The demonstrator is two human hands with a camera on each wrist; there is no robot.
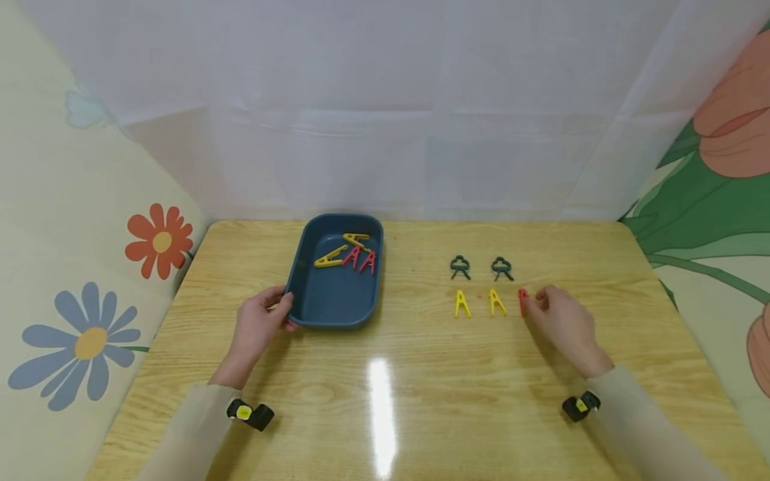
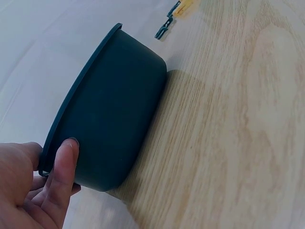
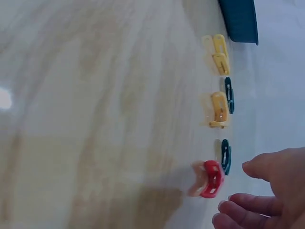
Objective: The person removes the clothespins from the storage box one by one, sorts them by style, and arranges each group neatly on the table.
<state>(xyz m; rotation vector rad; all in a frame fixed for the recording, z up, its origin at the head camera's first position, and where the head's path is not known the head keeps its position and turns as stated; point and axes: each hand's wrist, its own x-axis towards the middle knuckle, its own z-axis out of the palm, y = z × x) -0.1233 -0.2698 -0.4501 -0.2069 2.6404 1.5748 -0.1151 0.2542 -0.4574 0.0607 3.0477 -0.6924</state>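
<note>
My left hand [image 1: 260, 323] grips the near left corner of a dark blue plastic tray [image 1: 333, 318], with the thumb and fingers on either side of its rim. Inside the tray lie two yellow clothespins [image 1: 329, 258] and two red clothespins [image 1: 368, 261]. On the right, a red clothespin [image 3: 213, 179] stands on the table just beyond the fingertips of my right hand [image 1: 565, 324]. In the right wrist view, its thumb and fingers are spread apart with a gap between them. Left of that clothespin are two yellow clothespins [image 1: 461, 303] in the same row.
Behind the yellow clothespins stand two dark green clips [image 1: 460, 266], side by side. The wooden table [image 1: 445, 394] ends at a white cloth [image 1: 361, 153] at the back. Flower-printed cloth hangs at both sides.
</note>
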